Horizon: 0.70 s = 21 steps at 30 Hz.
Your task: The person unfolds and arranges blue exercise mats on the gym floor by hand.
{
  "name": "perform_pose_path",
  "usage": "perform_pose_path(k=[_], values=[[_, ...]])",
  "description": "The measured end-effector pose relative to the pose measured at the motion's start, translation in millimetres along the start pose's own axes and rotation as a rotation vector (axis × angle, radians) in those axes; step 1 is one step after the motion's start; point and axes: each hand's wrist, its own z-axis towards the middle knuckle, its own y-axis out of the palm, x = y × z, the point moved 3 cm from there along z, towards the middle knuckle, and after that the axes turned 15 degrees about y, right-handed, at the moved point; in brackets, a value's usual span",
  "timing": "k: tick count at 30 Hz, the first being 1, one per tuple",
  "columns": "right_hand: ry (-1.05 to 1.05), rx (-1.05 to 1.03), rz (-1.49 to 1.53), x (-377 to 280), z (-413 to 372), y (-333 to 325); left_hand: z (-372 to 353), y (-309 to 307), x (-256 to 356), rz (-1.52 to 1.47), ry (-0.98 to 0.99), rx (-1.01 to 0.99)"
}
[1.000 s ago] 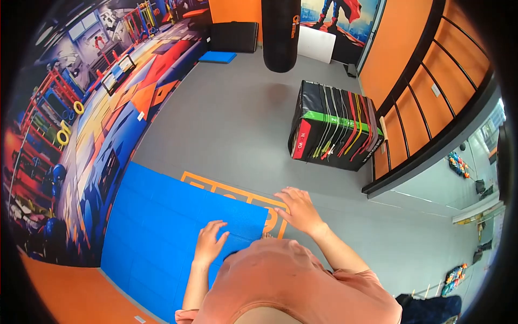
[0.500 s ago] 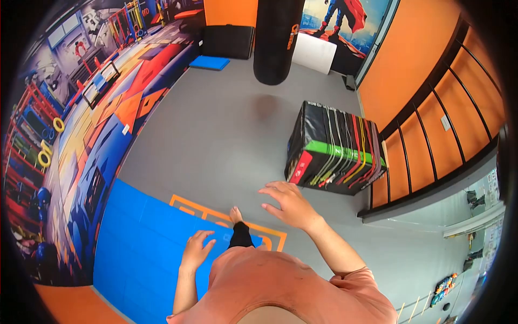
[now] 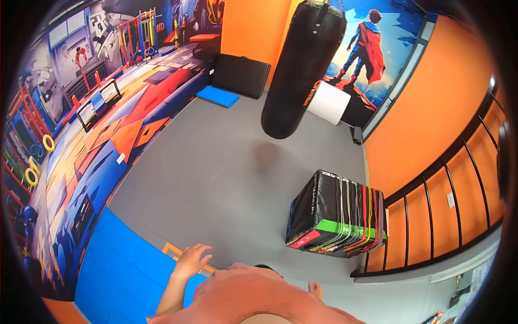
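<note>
My left hand [image 3: 192,260] is raised in front of my orange shirt [image 3: 245,294], its fingers apart and holding nothing. It is over the edge of the blue mat [image 3: 113,259], nearest to the orange printing on the floor. Low on the other side of the shirt, a small part of my right hand [image 3: 315,290] shows; its fingers are too small and too hidden to make out. Ahead hangs a black punching bag [image 3: 303,70], tilted in view, out of reach of both hands. To the right stands a black plyo box [image 3: 307,210] with several resistance bands [image 3: 360,208] around it.
A wall-bar ladder [image 3: 427,221] runs along the orange wall at right. Behind the bag are a white board [image 3: 328,102], a black folded mat [image 3: 241,75] and a small blue mat [image 3: 218,96]. A printed mural [image 3: 116,135] covers the left wall. Grey flooring [image 3: 189,178] lies between.
My view has tilted up, so the bag and box sit lower in it. My right hand has dropped from in front of me to beside my body. The left hand stays raised.
</note>
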Motion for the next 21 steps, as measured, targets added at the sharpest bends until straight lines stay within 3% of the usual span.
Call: perform_pose_path(k=[2, 6, 8, 11, 12, 14, 16, 17, 18, 19, 21], values=[[0.054, -0.031, -0.056, -10.5, 6.3, 17.9, 41.7, -13.4, -0.1, -0.057, 0.078, -0.013], [-0.029, -0.288, -0.115, -101.6, 62.5, 101.0, 151.6, -46.5, -6.1, -0.131, 0.157, -0.044], [-0.080, -0.405, -0.138, -151.2, 95.9, 136.2, 210.1, -59.0, -18.6, -0.087, 0.290, -0.045], [-0.179, -0.571, -0.181, -233.3, 158.2, 185.7, 291.5, -84.0, -45.6, -0.048, 0.297, 0.013], [-0.213, -0.627, -0.202, -259.2, 179.3, 197.8, 316.0, -89.4, -59.5, -0.048, 0.290, 0.028], [-0.269, -0.742, -0.261, -307.7, 212.4, 209.6, 354.9, -93.6, -101.9, -0.239, 0.066, 0.031], [-0.306, -0.813, -0.298, -336.0, 309.3, 240.8, 376.7, -94.1, -146.0, -0.199, -0.026, 0.055], [-0.331, -0.603, -0.282, -432.0, 299.0, 232.8, 381.0, -89.4, -168.0, 0.063, 0.006, -0.036], [-0.441, -0.520, -0.210, -502.7, 313.3, 235.4, 386.8, -84.8, -182.6, 0.324, 0.034, -0.133], [-0.480, -0.511, -0.128, -596.7, 288.9, 207.8, 393.0, -85.7, -187.3, 0.330, 0.021, -0.128], [-0.706, -0.520, -0.025, -712.9, 315.5, 224.3, 399.5, -90.6, -192.6, 0.120, -0.078, -0.031]])
